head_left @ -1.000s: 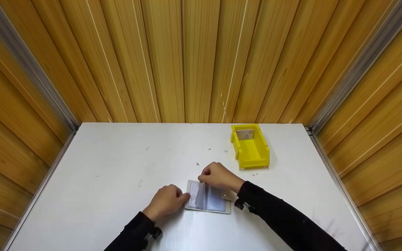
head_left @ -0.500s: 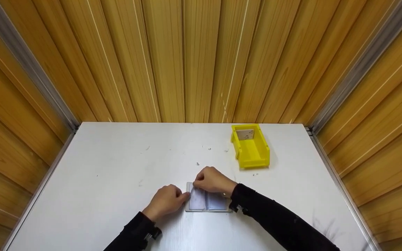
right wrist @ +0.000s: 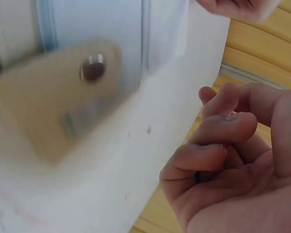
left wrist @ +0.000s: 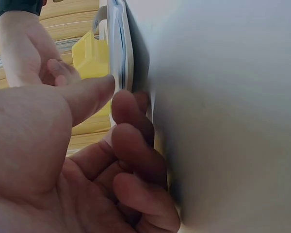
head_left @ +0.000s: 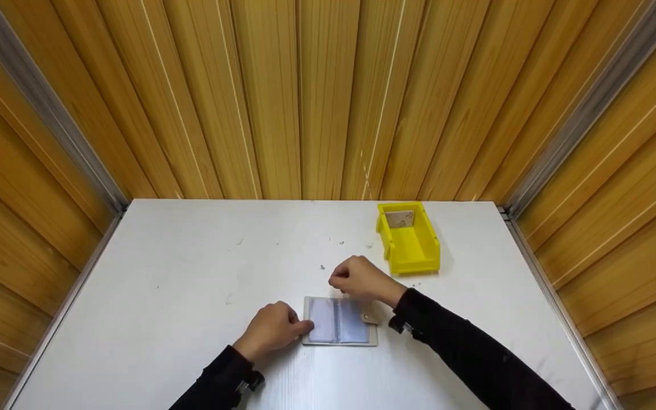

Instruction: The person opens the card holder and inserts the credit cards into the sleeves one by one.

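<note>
Card holder [head_left: 322,327], long axis sideways, clasp [head_left: 369,319] right

The right grip hovers near the snap-tabbed holder [right wrist: 70,65].

Head view: from high above the near side, well back, facing forward and down across the white flat table [head_left: 191,256] to the yellow-brown wood-grain plank wall [head_left: 328,102]
Left wrist view: close at the palm of the bare left hand [head_left: 274,327], low and rolled sideways, facing along it to the pale, open, plastic-sleeved booklet [head_left: 322,324]
Right wrist view: close beside the bare right hand [head_left: 362,279], tilted, facing the booklet's near, blurred beige snap strap [right wrist: 58,92]
Yellow open-fronted plastic bin [head_left: 413,245]: shared by head and left wrist views
Booklet and both hands: in all three views
</note>
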The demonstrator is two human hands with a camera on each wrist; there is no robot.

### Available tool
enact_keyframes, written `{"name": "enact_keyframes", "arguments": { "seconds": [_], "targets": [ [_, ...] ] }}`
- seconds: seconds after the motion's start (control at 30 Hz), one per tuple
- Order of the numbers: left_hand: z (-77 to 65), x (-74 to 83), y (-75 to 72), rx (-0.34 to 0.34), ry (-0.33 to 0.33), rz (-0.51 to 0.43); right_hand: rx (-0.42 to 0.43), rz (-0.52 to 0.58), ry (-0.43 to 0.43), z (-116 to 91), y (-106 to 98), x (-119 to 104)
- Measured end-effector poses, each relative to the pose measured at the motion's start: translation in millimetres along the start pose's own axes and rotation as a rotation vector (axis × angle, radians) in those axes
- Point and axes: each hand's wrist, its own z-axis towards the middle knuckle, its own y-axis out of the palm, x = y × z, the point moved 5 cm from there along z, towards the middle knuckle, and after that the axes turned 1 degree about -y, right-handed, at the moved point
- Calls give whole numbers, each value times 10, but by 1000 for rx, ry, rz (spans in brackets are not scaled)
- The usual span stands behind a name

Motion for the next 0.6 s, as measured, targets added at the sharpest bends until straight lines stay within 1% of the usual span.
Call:
{"name": "enact_keyframes", "arguments": {
  "seconds": [0.07,0.23,0.33,0.47,0.6],
  "targets": [
    [-1,-6,0,4,-8,8,9,-15,22,-4,-126,21],
    [-5,-19,5,6,-23,15,32,-51,133,-17,-475,131],
    [-7,-18,17,6,-27,17,74,-67,196,-44,-721,221],
    [-13,-21,21,8,-35,21,155,-91,212,-62,-1008,359],
    [-19,-19,19,12,-33,32,222,-167,224,-65,-1189,530]
  ]
}}
